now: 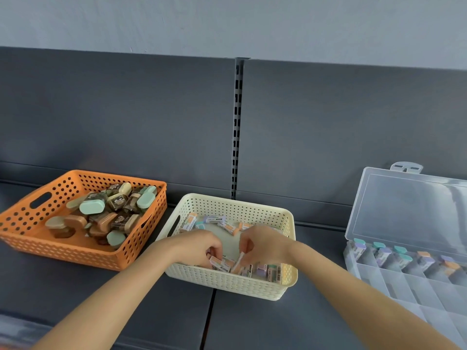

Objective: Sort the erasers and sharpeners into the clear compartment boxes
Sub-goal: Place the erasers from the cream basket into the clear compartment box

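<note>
Viewing from the head camera, both hands work inside the cream basket (235, 284): the left hand (199, 247) has its fingers (214, 250) curled on an orange-ended eraser (219, 264), and the right hand (264, 245) pinches a second eraser (238, 264) tilted on end. The sharpeners (101, 210) lie well apart in the orange basket (22, 238). The likely fault is a drop on the carry to the clear compartment box (394, 284) at the right, as both holds look shallow on slick sleeves; a piece may also land in the wrong narrow compartment.

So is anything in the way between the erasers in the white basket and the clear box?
Nothing visible. Only bare shelf lies between the basket holding the erasers and the clear box, and its lid stands open.
</note>
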The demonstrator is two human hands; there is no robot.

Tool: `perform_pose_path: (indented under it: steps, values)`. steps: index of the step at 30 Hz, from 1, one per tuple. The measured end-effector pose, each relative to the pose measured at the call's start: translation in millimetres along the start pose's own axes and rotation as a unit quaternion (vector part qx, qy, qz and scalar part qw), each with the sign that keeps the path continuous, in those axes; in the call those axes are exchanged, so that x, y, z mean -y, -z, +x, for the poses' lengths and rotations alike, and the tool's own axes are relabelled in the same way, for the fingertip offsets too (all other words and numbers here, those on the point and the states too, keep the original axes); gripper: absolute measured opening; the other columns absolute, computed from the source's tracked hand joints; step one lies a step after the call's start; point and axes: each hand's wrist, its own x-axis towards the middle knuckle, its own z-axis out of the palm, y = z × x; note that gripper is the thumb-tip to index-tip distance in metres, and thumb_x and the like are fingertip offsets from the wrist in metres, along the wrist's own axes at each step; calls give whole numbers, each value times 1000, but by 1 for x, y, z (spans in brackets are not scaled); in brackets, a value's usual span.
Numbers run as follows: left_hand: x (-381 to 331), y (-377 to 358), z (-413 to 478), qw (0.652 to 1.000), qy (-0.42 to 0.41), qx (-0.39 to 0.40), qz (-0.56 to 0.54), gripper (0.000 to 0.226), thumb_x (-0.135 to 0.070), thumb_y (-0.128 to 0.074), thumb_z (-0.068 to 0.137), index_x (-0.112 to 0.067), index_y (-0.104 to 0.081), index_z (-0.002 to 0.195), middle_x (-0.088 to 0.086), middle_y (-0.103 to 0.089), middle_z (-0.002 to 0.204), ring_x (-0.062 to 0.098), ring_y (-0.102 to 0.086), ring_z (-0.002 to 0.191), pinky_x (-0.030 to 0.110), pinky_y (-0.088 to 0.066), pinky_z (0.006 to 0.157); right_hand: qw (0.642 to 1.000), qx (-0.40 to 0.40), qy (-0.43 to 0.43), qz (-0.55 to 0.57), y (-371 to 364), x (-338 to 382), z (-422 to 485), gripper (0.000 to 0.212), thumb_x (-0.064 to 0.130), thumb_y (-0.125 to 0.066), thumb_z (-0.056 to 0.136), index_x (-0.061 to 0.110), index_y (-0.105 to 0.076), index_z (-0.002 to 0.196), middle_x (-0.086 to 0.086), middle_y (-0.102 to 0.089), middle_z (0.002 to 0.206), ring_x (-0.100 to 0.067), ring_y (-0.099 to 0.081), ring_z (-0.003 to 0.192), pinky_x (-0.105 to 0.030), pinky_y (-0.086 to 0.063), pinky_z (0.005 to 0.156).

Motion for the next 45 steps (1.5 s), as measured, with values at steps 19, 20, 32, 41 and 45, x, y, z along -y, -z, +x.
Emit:
perform_pose_path:
  steps: [19,20,32,41,45]
  values:
    - [-6,6,0,996,43,54,50,28,-34,-60,90,-22,-63,116,-11,-63,109,8,-57,94,26,-47,83,993,-55,-89,-51,-20,7,40,34,2,-66,76,1,-61,110,-10,-65,102,-23,-62,92,-32,-55,74]
    - [-5,6,-1,997,40,53,51,30,-32,-59,91,-21,-63,119,-9,-64,115,10,-58,100,26,-46,86,994,-47,-91,-48,-20,9,40,30,2,-65,76,1,-62,106,-9,-64,94,-22,-61,85,-29,-53,66]
    - [12,3,-3,979,80,-165,-85,28,-25,-64,86,-20,-57,113,-12,-47,104,10,-48,99,24,-39,80,996,-48,-79,4,-12,13,31,38,-8,-54,79,4,-55,116,-9,-61,109,-21,-61,93,-30,-56,79]
    - [-4,0,2,953,66,-257,-145,21,-19,-72,81,-27,-58,95,-13,-57,87,6,-53,78,21,-41,63,962,-159,-99,201,13,3,1,22,3,-66,83,11,-67,103,4,-58,74,-4,-54,52,-17,-46,47]
    - [-31,7,8,933,42,-310,-179,25,-23,-76,78,-26,-60,98,-14,-60,87,6,-57,81,21,-45,69,919,-256,-88,287,24,-1,-18,13,9,-63,84,15,-66,96,-6,-69,82,-22,-63,69,-41,-57,68]
